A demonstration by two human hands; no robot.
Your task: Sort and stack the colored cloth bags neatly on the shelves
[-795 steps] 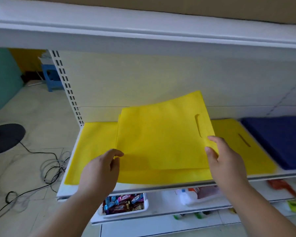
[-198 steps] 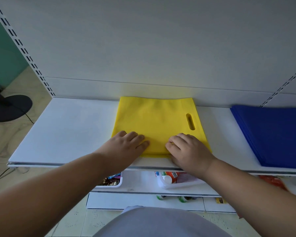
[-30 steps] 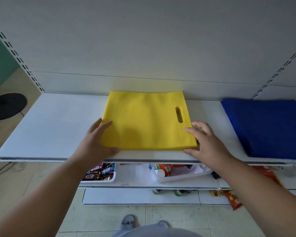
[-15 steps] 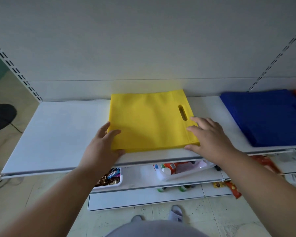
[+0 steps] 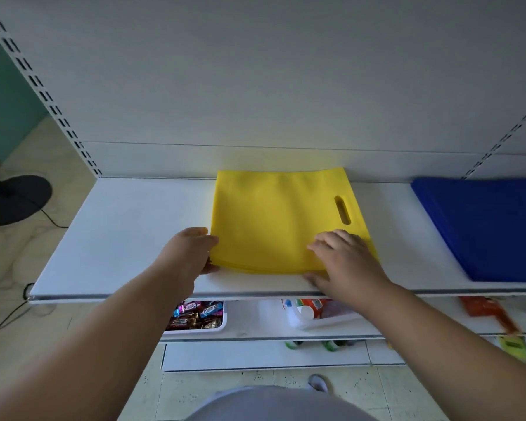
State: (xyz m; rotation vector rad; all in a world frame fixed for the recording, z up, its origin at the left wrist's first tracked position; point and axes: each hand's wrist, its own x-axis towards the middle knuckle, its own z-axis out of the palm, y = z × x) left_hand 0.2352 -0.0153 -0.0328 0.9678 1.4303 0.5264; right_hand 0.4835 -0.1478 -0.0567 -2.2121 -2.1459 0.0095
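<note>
Left hand (image 5: 189, 253) fingers, open, butt the yellow bags' (image 5: 271, 220) left edge on the shelf (image 5: 128, 232); right hand (image 5: 346, 262) fingers rest open on top.

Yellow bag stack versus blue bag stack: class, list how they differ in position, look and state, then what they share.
The yellow bag stack sits mid-shelf; the blue bag stack lies to its right, cut by the frame edge. The left hand and right hand touch the yellow one; nothing touches the blue. The yellow shows a handle slot; the blue shows none. Both lie flat on the white shelf.
</note>
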